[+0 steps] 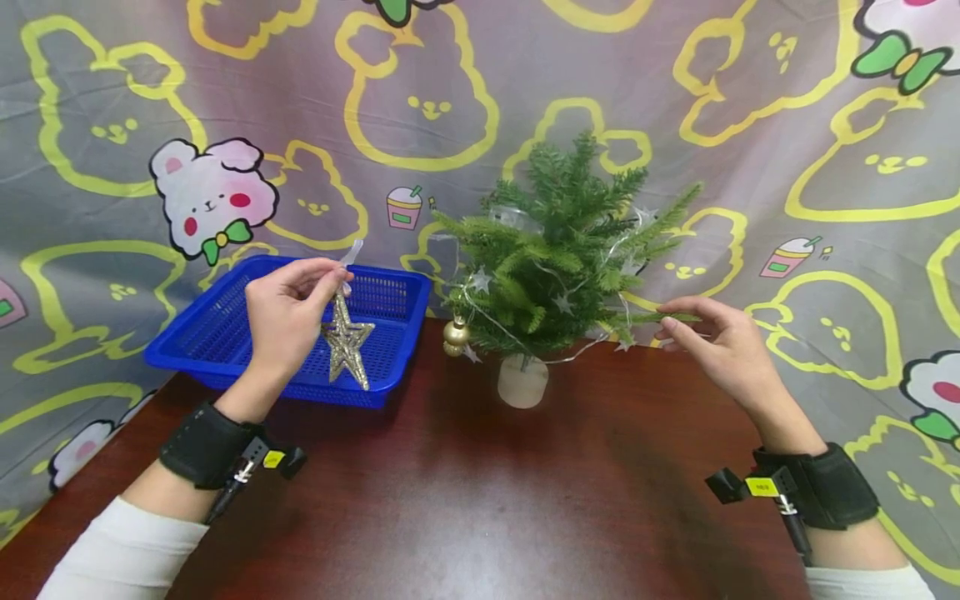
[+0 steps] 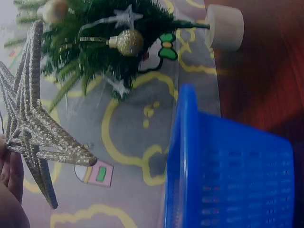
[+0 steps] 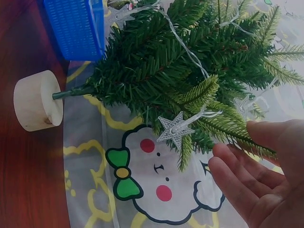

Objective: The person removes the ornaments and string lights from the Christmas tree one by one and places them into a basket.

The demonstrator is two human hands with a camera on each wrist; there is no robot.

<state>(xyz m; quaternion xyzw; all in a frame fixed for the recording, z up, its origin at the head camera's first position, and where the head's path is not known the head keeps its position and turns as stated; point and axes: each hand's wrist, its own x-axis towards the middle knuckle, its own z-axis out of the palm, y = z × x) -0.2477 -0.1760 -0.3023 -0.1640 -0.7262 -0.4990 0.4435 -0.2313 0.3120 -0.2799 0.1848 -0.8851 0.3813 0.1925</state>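
Observation:
My left hand [image 1: 288, 312] pinches the top of a gold glittery star ornament [image 1: 348, 343] near a clear strip [image 1: 352, 250]. The star hangs in front of the blue basket, points downward. In the left wrist view the star [image 2: 35, 126] stands close to the camera, with only part of the hand showing. At the small Christmas tree [image 1: 555, 242], my right hand [image 1: 720, 342] pinches the tip of a low right branch [image 1: 648, 317] between thumb and fingers. Clear star lights [image 3: 175, 129] on a wire hang beside that hand. Gold balls [image 1: 456, 333] hang at the tree's left.
A blue plastic basket [image 1: 420, 329] stands at the left back of the dark wooden table [image 1: 480, 492]. The tree rises from a round wooden base [image 1: 522, 382]. Behind everything hangs a grey patterned curtain [image 1: 300, 92].

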